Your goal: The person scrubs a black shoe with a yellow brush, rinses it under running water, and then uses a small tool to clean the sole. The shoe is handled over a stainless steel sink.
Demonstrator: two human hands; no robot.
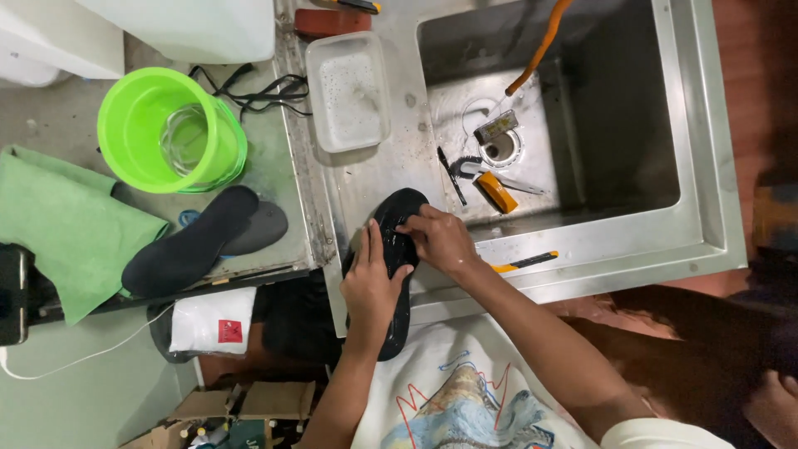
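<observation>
Under both hands' fingers [405, 226], black insole [400, 218], sink [582, 241] edge

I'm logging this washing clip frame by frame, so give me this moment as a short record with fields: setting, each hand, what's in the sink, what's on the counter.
setting: steel sink and wet drainboard, seen from above
left hand: laid flat on a black insole, pressing it to the sink edge
right hand: fingers on the insole's upper part
in the sink: brush with orange block, orange hose, small metal piece near the drain
on the counter: green bucket, green cloth, two more dark insoles, clear plastic tub
</observation>
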